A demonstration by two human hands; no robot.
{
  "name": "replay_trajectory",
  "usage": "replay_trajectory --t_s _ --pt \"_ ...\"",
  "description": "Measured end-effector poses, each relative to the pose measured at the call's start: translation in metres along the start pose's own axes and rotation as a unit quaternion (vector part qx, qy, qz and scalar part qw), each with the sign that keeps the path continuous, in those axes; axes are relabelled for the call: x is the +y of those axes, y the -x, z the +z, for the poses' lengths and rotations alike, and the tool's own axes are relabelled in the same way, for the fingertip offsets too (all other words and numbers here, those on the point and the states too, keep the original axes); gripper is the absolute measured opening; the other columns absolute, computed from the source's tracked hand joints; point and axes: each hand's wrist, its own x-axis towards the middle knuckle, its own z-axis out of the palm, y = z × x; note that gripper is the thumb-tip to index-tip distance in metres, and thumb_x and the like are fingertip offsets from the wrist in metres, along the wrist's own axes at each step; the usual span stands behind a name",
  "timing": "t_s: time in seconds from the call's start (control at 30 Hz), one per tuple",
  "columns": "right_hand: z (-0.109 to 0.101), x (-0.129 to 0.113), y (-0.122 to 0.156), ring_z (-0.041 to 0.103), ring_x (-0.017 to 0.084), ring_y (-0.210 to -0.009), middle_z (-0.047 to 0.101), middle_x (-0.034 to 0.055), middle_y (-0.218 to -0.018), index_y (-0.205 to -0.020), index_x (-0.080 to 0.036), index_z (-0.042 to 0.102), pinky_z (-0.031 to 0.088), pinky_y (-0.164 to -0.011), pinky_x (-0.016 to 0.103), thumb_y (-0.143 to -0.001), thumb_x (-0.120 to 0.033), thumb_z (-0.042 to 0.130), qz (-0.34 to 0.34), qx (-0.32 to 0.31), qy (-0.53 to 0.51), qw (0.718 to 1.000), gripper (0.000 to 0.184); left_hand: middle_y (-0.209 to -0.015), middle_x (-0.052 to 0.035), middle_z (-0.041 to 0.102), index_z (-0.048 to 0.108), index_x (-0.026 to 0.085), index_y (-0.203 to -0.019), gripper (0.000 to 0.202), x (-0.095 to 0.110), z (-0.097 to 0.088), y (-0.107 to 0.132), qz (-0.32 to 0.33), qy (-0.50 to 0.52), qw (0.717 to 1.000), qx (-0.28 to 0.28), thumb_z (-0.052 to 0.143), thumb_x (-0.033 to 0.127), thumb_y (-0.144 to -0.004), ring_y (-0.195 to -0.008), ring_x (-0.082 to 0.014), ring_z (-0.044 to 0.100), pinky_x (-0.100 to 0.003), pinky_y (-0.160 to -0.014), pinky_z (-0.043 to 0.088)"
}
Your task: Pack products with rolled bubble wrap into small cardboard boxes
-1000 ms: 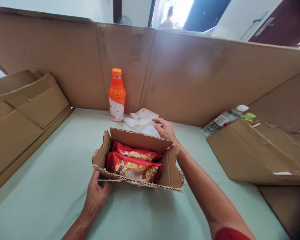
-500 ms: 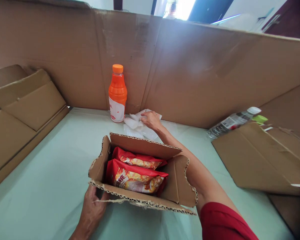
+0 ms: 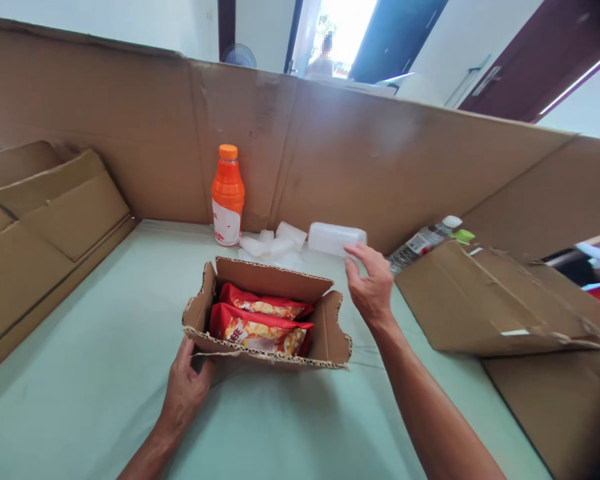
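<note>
A small open cardboard box [image 3: 330,337] sits on the pale green table [image 3: 105,373] with two red snack packets [image 3: 260,330] inside. My left hand [image 3: 185,393] grips the box's near left corner, fingers closed on its wall. My right hand [image 3: 373,287] is raised just right of the box and pinches a white air-cushion packet [image 3: 336,239] by its end, holding it above the table. More white air cushions [image 3: 273,245] lie in a heap behind the box.
An orange drink bottle [image 3: 227,197] stands upright at the back against a tall cardboard wall [image 3: 380,160]. A clear water bottle [image 3: 423,241] lies behind a flattened cardboard piece [image 3: 485,307] on the right. Folded cardboard [image 3: 45,220] leans at the left. A person stands far off in the doorway.
My right hand reached to the heap of air cushions, closed on one, and has lifted it away to the right. My left hand stayed on the box corner.
</note>
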Motion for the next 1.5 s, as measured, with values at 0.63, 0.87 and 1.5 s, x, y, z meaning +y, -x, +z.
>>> replay_trajectory --t_s 0.63,0.87,1.5 --pt "-0.036 -0.080 0.170 0.064 0.028 -0.113 0.067 0.0105 -0.129 -0.134 -0.024 0.059 0.055 -0.092 0.044 -0.085 -0.032 0.061 0.170 -0.196 -0.184 0.948 0.050 -0.090 -0.0048 0.066 0.060 0.017 -0.101 0.040 0.004 -0.011 0.002 0.006 0.031 0.999 0.004 0.064 0.040 -0.069 -0.084 -0.0214 0.064 -0.032 -0.078 0.051" --pt "-0.030 -0.094 0.179 0.064 0.029 -0.110 0.066 0.0096 -0.131 -0.136 -0.026 0.057 0.057 -0.086 0.042 -0.084 -0.031 0.061 0.183 -0.213 -0.223 0.933 0.053 -0.072 0.0004 0.060 0.060 0.019 -0.083 0.026 0.007 -0.026 -0.005 0.004 0.033 0.999 0.002 0.062 0.037 -0.065 -0.070 -0.0178 0.056 -0.028 -0.067 0.046" --pt "-0.028 -0.072 0.162 0.067 0.027 -0.104 0.074 0.0098 -0.114 -0.119 -0.021 0.068 0.050 -0.095 0.044 -0.087 -0.039 0.062 0.162 -0.245 -0.168 0.941 0.037 -0.104 -0.0068 0.064 0.055 0.019 -0.119 0.059 -0.004 -0.007 -0.003 0.046 -0.054 0.997 0.003 0.072 0.049 -0.072 -0.097 -0.0260 0.062 -0.039 -0.087 0.051"
